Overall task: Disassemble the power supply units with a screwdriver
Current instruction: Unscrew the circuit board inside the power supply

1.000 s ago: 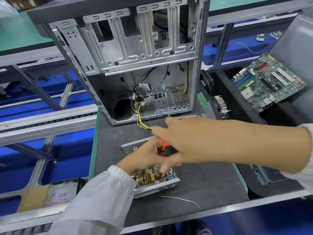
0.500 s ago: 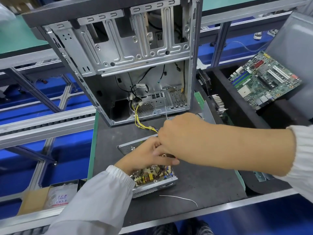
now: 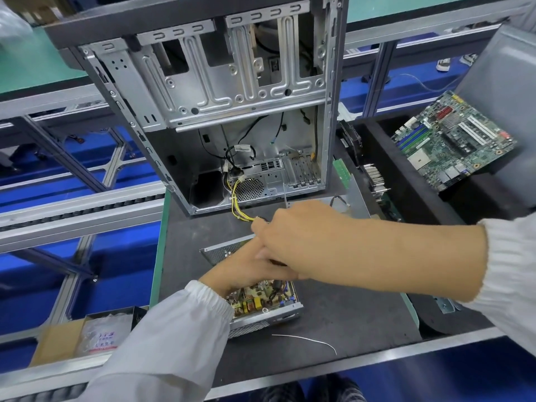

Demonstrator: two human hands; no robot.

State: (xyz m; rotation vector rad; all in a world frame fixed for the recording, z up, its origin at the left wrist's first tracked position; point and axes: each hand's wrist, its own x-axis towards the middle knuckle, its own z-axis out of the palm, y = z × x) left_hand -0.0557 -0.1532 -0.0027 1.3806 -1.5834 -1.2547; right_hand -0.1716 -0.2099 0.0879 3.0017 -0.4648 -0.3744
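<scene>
An open power supply unit [image 3: 262,307] lies on the dark mat, its circuit board exposed and a perforated metal wall [image 3: 223,250] at its far end. My left hand [image 3: 240,271] rests on top of the unit, with the finger and thumb that show lying straight and the fingertips hidden under my right hand. My right hand [image 3: 295,236] is curled just above it round the screwdriver [image 3: 286,200]. Only the thin shaft pokes up past the knuckles, and a dark bit of handle shows below. Yellow and black wires [image 3: 239,204] run from under my right hand into the computer case [image 3: 232,111].
The open metal computer case stands upright at the back of the mat [image 3: 333,323]. A black bin at the right holds a green motherboard [image 3: 452,143]. A white cable tie [image 3: 307,340] lies near the front edge. A cardboard box with a plastic bag [image 3: 98,335] sits at the lower left.
My right hand has drawn closer over my left hand and closed round the screwdriver, so the orange handle no longer shows. The view has shifted slightly; the unit stays put.
</scene>
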